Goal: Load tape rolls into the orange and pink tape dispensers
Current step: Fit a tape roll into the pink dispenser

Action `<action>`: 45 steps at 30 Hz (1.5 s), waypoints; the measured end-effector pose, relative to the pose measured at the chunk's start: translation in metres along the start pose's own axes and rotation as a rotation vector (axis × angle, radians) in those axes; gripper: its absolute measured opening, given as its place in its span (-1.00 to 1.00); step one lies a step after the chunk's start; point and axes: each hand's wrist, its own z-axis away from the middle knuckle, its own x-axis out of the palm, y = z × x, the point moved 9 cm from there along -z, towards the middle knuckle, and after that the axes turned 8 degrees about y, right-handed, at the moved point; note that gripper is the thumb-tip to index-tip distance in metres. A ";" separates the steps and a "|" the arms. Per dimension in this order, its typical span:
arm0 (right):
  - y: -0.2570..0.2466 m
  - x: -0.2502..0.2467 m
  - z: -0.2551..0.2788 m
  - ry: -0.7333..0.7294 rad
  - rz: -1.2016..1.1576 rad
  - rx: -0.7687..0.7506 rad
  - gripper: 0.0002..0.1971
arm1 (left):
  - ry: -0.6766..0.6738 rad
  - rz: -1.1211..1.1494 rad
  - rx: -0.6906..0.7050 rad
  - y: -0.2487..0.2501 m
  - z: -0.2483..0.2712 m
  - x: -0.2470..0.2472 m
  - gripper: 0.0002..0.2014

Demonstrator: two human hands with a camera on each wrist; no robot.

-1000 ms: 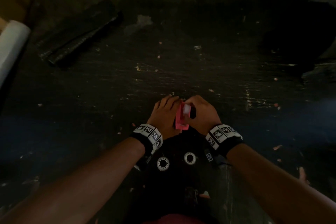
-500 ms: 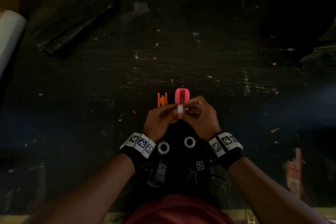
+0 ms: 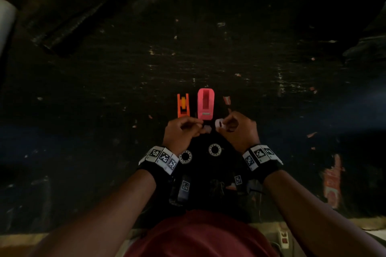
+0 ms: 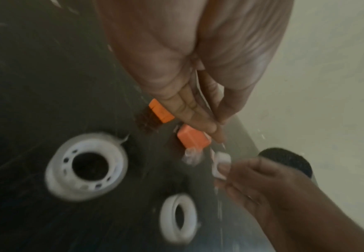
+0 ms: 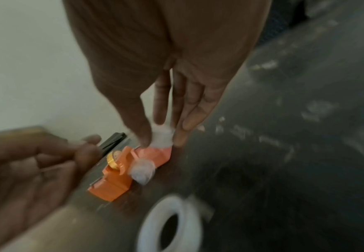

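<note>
The orange dispenser [image 3: 183,107] and the pink dispenser [image 3: 206,106] stand side by side on the dark table, just beyond my hands. A small yellow roll sits in the orange one [image 5: 112,179]. My right hand [image 3: 224,126] pinches a small white spool [image 3: 219,124] between thumb and fingers. My left hand [image 3: 198,126] pinches a thin clear strip [image 4: 202,92]. A crumpled clear wad [image 3: 206,129] sits between the hands; whether it hangs from the strip I cannot tell. Two white tape rolls [image 3: 185,156] [image 3: 214,149] lie flat near my wrists.
A long black wrapped bundle [image 3: 79,12] lies at the far left of the table. A white roll [image 3: 6,27] shows at the left edge and dark material [image 3: 365,48] at the far right. Small scraps dot the scuffed table [image 3: 271,89].
A second ago both hands held the pink dispenser; it now stands on the table. The hands then held the white spool together and have moved apart, the right keeping it.
</note>
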 end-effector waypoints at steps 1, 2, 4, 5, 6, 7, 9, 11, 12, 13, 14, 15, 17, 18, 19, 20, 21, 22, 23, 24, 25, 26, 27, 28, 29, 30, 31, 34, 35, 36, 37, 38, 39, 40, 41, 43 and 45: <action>0.000 0.004 0.001 -0.022 0.007 -0.011 -0.76 | -0.004 -0.030 0.010 -0.002 0.000 0.002 -0.88; -0.001 0.010 0.003 -0.044 0.018 -0.027 -0.76 | -0.003 -0.082 0.032 -0.002 0.000 0.004 -0.88; -0.002 0.018 0.004 -0.072 0.042 -0.035 -0.76 | 0.013 -0.202 0.099 0.000 -0.002 0.008 -0.86; -0.002 0.020 0.004 -0.071 0.044 -0.033 -0.75 | 0.028 -0.244 0.133 0.002 -0.003 0.008 -0.85; 0.000 0.021 0.002 -0.064 0.045 -0.028 -0.74 | 0.037 -0.281 0.161 0.005 -0.004 0.008 -0.84; 0.001 0.022 0.002 -0.059 0.047 -0.022 -0.74 | 0.040 -0.322 0.184 0.007 -0.005 0.009 -0.85; 0.001 0.022 0.002 -0.058 0.059 -0.016 -0.73 | 0.025 -0.407 0.222 0.010 -0.007 0.010 -0.84; 0.002 0.021 0.003 -0.057 0.060 -0.014 -0.73 | -0.034 -0.502 0.254 0.008 -0.008 0.014 -0.80; 0.004 0.020 0.002 -0.057 0.064 -0.009 -0.73 | -0.081 -0.559 0.269 0.006 -0.006 0.017 -0.77; 0.006 0.019 0.002 -0.057 0.071 -0.006 -0.74 | -0.134 -0.618 0.288 0.005 -0.005 0.021 -0.74; 0.008 0.016 0.003 -0.056 0.077 -0.005 -0.75 | -0.188 -0.688 0.306 0.004 -0.002 0.025 -0.70; 0.010 0.014 0.003 -0.052 0.089 -0.008 -0.76 | -0.241 -0.772 0.324 0.003 0.000 0.029 -0.67; 0.012 0.008 0.003 -0.049 0.168 -0.042 -0.76 | -0.324 -0.921 0.340 0.000 0.004 0.033 -0.63; 0.013 0.007 0.004 -0.058 0.235 -0.067 -0.75 | -0.357 -0.972 0.339 -0.002 0.005 0.033 -0.61; 0.013 0.006 0.005 -0.080 0.298 -0.088 -0.74 | -0.387 -1.010 0.339 -0.005 0.005 0.034 -0.59; 0.013 0.008 0.006 -0.112 0.353 -0.100 -0.72 | -0.410 -1.036 0.336 -0.008 0.006 0.034 -0.59; 0.015 0.009 0.008 -0.147 0.397 -0.109 -0.69 | -0.421 -1.047 0.339 -0.011 0.006 0.033 -0.62; 0.015 0.009 0.010 -0.165 0.430 -0.124 -0.64 | -0.422 -1.045 0.345 -0.012 0.007 0.033 -0.68; 0.014 0.009 0.013 -0.158 0.449 -0.156 -0.58 | -0.415 -1.039 0.356 -0.012 0.007 0.032 -0.73; 0.010 0.007 0.016 -0.133 0.455 -0.197 -0.53 | -0.405 -1.025 0.364 -0.012 0.006 0.031 -0.77; 0.005 0.006 0.019 -0.114 0.456 -0.242 -0.51 | -0.387 -1.000 0.369 -0.011 0.006 0.029 -0.79; 0.001 0.008 0.024 -0.122 0.461 -0.283 -0.50 | -0.359 -0.959 0.370 -0.009 0.006 0.027 -0.79; -0.003 0.013 0.030 -0.157 0.476 -0.330 -0.49 | -0.327 -0.898 0.370 -0.007 0.005 0.024 -0.78; -0.007 0.021 0.038 -0.206 0.503 -0.387 -0.47 | -0.295 -0.812 0.358 -0.005 0.005 0.020 -0.77; -0.009 0.030 0.045 -0.257 0.544 -0.444 -0.43 | -0.268 -0.706 0.336 -0.004 0.004 0.017 -0.75; -0.009 0.038 0.052 -0.308 0.596 -0.492 -0.39 | -0.249 -0.594 0.305 -0.003 0.004 0.013 -0.74; -0.007 0.046 0.057 -0.351 0.646 -0.522 -0.36 | -0.239 -0.500 0.276 -0.002 0.005 0.010 -0.73; -0.007 0.052 0.058 -0.372 0.637 -0.516 -0.45 | -0.236 -0.349 0.240 0.005 0.012 0.000 -0.71; -0.011 0.048 0.055 -0.341 0.581 -0.497 -0.48 | -0.237 -0.322 0.236 0.007 0.014 -0.004 -0.70; -0.016 0.041 0.052 -0.297 0.491 -0.466 -0.52 | -0.234 -0.296 0.232 0.009 0.016 -0.009 -0.70; -0.022 0.031 0.048 -0.246 0.367 -0.426 -0.54 | -0.224 -0.270 0.229 0.011 0.017 -0.013 -0.69; -0.027 0.021 0.044 -0.202 0.225 -0.380 -0.57 | -0.212 -0.244 0.229 0.013 0.019 -0.018 -0.68; -0.032 0.012 0.041 -0.175 0.094 -0.332 -0.60 | -0.200 -0.223 0.233 0.015 0.021 -0.022 -0.68; -0.038 0.005 0.040 -0.164 -0.008 -0.294 -0.62 | -0.189 -0.206 0.237 0.018 0.022 -0.025 -0.67; -0.043 0.000 0.039 -0.169 -0.082 -0.263 -0.62 | -0.178 -0.191 0.240 0.021 0.024 -0.029 -0.66; -0.052 -0.005 0.038 -0.195 -0.184 -0.225 -0.60 | -0.158 -0.164 0.238 0.029 0.026 -0.034 -0.64; -0.059 -0.005 0.040 -0.219 -0.242 -0.226 -0.56 | -0.162 -0.141 0.244 0.037 0.027 -0.034 -0.68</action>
